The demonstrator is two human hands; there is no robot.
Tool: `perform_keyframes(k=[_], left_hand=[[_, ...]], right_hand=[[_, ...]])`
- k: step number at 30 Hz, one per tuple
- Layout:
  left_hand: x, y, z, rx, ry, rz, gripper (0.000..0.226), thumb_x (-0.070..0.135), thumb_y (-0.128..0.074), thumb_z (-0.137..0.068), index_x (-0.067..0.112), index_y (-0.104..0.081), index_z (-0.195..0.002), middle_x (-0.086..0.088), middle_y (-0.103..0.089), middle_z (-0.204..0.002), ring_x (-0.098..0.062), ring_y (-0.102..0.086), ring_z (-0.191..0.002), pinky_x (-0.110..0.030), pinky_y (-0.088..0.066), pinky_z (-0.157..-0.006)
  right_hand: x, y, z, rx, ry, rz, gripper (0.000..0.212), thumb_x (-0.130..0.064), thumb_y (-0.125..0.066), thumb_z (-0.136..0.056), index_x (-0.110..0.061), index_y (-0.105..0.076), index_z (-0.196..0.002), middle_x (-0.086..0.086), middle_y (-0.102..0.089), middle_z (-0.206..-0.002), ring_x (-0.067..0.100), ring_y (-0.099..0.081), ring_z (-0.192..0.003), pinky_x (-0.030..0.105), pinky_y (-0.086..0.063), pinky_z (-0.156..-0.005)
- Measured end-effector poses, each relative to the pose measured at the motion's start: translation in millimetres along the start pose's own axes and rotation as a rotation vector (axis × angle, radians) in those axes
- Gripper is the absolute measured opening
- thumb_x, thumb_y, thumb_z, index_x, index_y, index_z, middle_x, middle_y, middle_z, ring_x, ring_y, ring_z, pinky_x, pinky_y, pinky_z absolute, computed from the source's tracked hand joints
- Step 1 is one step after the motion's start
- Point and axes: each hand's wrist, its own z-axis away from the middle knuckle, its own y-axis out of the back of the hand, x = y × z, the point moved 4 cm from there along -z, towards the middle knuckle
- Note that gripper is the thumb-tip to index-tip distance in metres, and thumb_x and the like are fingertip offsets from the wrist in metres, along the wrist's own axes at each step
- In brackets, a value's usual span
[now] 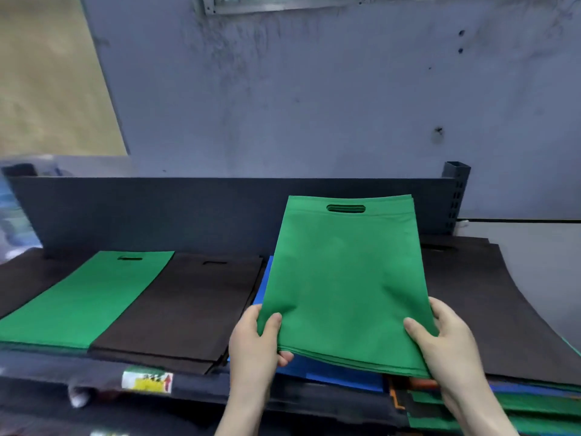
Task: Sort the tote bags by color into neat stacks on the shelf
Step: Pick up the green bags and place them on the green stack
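Hands: your left hand (pixel 255 336) and right hand (pixel 446 336) grip a green bundle of totes (pixel 344 278) above the blue bags (pixel 333 371); next, probably carry it left onto the green stack (pixel 85 297).

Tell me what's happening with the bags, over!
Left hand and right hand grip flat green fabric tote bags, near corners. Matching green stack lies left. Black fabric stack sits between.

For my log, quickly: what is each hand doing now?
Left hand: holding the green tote bags, at their near left corner.
Right hand: holding the same bags, at their near right corner.
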Motion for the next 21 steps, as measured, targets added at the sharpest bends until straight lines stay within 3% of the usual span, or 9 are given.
perform_keyframes(k=[3,7,9,11,13,17,21], left_hand=[[-7,49,-5,0.054,0.014,0.009,0.012,0.013,-0.052,-0.096,0.022,-0.059,-0.092,-0.001,-0.067,-0.091,-0.02,-0.058,-0.037,-0.034,-0.05,-0.048],[-14,105,-8,0.104,0.019,0.027,0.014,0.013,-0.053,-0.096,0.025,-0.058,-0.091,0.006,-0.065,-0.094,-0.015,-0.05,-0.034,-0.043,-0.054,-0.055],[-17,129,-8,0.131,0.023,0.051,0.019,0.012,-0.053,-0.096,0.029,-0.057,-0.086,0.009,-0.064,-0.093,-0.015,-0.05,-0.034,-0.04,-0.051,-0.051],[-20,153,-9,0.167,0.031,0.072,0.018,0.013,-0.054,-0.096,0.028,-0.055,-0.086,0.013,-0.062,-0.094,-0.016,-0.051,-0.035,-0.031,-0.046,-0.045],[-25,177,-10,0.203,0.045,0.077,0.012,0.015,-0.055,-0.096,0.027,-0.051,-0.096,0.02,-0.055,-0.097,-0.016,-0.053,-0.036,-0.028,-0.046,-0.045],[-38,230,-12,0.262,0.071,0.037,0.04,0.016,-0.056,-0.095,0.018,-0.048,-0.134,0.009,-0.043,-0.115,-0.013,-0.051,-0.034,-0.027,-0.051,-0.047],[-54,292,-13,0.311,0.099,0.024,0.037,0.019,-0.055,-0.096,0.017,-0.05,-0.133,0.007,-0.05,-0.127,-0.016,-0.055,-0.038,-0.027,-0.049,-0.045]], right_hand=[[-7,-43,20,-0.018,-0.031,-0.038,0.038,0.001,-0.065,-0.084,-0.014,-0.06,-0.118,0.003,-0.068,-0.111,0.024,-0.061,-0.112,0.05,-0.048,-0.098],[-27,-93,47,-0.066,0.003,-0.06,0.044,0.0,-0.064,-0.085,-0.009,-0.056,-0.127,0.004,-0.061,-0.125,0.02,-0.048,-0.126,0.044,-0.039,-0.106],[-36,-112,59,-0.087,0.014,-0.083,0.046,0.0,-0.063,-0.086,-0.007,-0.053,-0.13,-0.003,-0.055,-0.12,0.011,-0.041,-0.123,0.036,-0.036,-0.104],[-42,-129,70,-0.09,0.024,-0.069,0.047,-0.002,-0.065,-0.085,-0.009,-0.053,-0.13,-0.005,-0.055,-0.119,0.011,-0.042,-0.123,0.038,-0.036,-0.103],[-48,-149,81,-0.112,0.021,-0.051,0.044,-0.005,-0.066,-0.085,-0.013,-0.054,-0.127,0.0,-0.06,-0.124,0.018,-0.046,-0.128,0.044,-0.04,-0.104],[-64,-193,105,-0.182,0.017,-0.087,0.042,-0.007,-0.064,-0.087,-0.013,-0.055,-0.127,-0.001,-0.06,-0.121,0.017,-0.045,-0.126,0.042,-0.04,-0.103],[-78,-248,132,-0.266,0.022,-0.126,0.033,-0.005,-0.063,-0.086,-0.022,-0.061,-0.114,-0.004,-0.067,-0.113,0.019,-0.057,-0.116,0.047,-0.047,-0.097]])
